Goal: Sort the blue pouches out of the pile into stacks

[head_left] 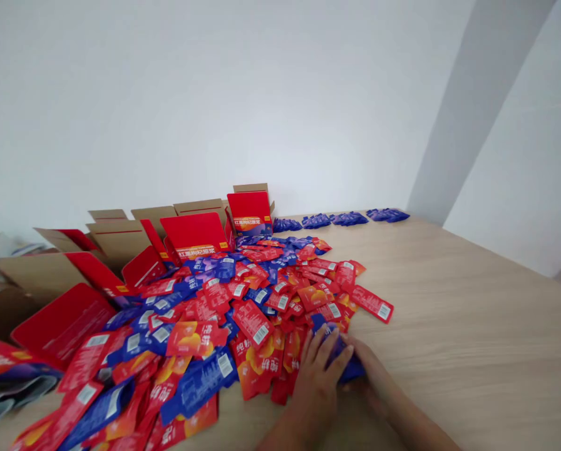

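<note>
At the near right edge of a big heap of sachets, my two hands close around a small bunch of blue sachets (350, 368). My left hand (317, 379) lies over the bunch from the left, its fingers bent across the top. From the right, my right hand (372, 379) presses against the side, its thumb and fingers partly hidden. How many sachets are between the hands I cannot tell. Beside the left hand lie red sachets (257, 363) with orange fruit prints, mixed with blue ones such as a blue sachet (200, 382).
Open red cardboard boxes (196, 232) with brown flaps stand along the left and back of the wooden table (459, 326). Several blue sachet piles (349, 218) form a row at the far edge, near the white wall. A single red sachet (372, 303) juts out rightward from the heap.
</note>
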Available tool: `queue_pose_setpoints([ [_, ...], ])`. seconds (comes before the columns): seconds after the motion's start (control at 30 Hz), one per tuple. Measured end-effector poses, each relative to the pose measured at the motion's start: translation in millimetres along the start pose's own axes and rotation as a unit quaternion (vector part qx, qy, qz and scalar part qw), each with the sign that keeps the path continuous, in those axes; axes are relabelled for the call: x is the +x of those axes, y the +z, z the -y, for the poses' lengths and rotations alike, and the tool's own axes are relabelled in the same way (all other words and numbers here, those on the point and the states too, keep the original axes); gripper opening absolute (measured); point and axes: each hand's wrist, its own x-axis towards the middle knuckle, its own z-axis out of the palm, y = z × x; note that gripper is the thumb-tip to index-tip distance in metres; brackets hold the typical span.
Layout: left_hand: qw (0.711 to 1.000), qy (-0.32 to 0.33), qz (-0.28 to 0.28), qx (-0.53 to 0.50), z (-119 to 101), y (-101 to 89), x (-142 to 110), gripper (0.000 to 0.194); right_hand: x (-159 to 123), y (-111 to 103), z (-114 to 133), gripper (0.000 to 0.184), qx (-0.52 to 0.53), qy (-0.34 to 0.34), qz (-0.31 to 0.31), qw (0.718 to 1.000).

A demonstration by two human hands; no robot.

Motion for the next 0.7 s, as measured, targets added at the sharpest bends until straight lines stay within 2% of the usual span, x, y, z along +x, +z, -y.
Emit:
queue_pose_setpoints([
  [0.1, 0.999, -0.002, -0.015, -0.041, 18, 22.5, -13, 0.060, 9, -12, -13, 0.054, 0.018, 0.057, 0.048, 0.997],
  [0.2, 0.993, -0.009, -0.023, -0.115, 40, 36.5, -30, 0.062, 17, -21, -29, 0.054, 0.005, 0.046, 0.080, 0.996],
  [0.3, 0.970, -0.113, -0.039, -0.213, 52, 43.0, -42, 0.065, 24, -30, -43, 0.058, -0.015, 0.037, 0.066, 0.997],
  [0.37, 0.946, -0.178, -0.058, -0.265, 49, 43.9, -44, 0.070, 26, -36, -48, 0.062, -0.042, 0.032, 0.024, 0.998],
  [0.47, 0.922, -0.221, -0.061, -0.312, 31, 41.6, -43, 0.078, 21, -40, -46, 0.069, -0.113, 0.004, -0.033, 0.993],
  [0.57, 0.903, -0.263, -0.043, -0.338, 14, 35.0, -37, 0.078, 12, -32, -36, 0.069, -0.185, -0.039, -0.018, 0.982],
  [0.7, 0.842, -0.340, -0.023, -0.419, 3, 25.3, -26, 0.081, 3, -18, -19, 0.060, -0.240, -0.114, 0.035, 0.963],
])
